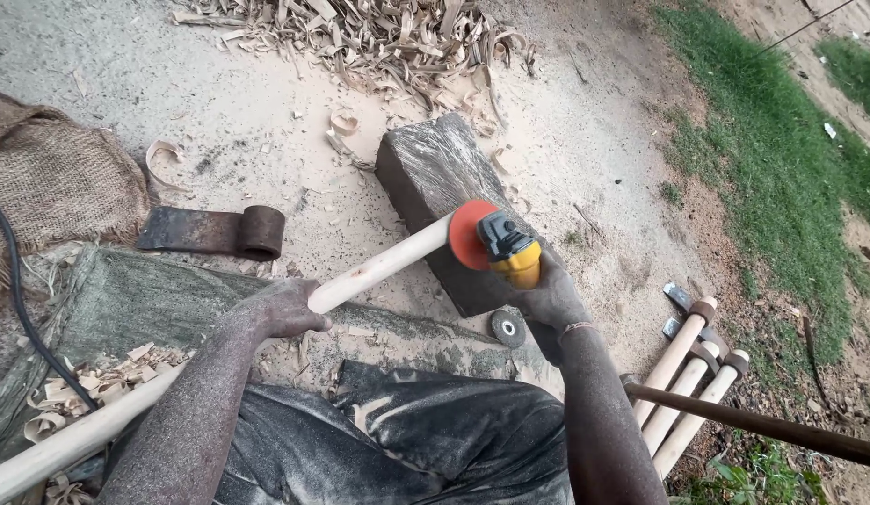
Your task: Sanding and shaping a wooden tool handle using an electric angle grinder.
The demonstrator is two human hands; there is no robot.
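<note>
Over wooden block (444,201): your left hand (283,309) clamped on pale handle (379,266), right hand (547,295) gripping grinder (505,248) (orange disc at tip); keep disc flat, pressure light.

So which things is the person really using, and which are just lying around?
In use:
- left hand gripping the pale wooden handle
- right hand holding the yellow grinder, its orange disc at the handle's end
- dark wooden block under the handle's tip

Lying about:
- rusty metal head
- spare disc
- finished hammers
- wood shavings
- burlap sack
</note>
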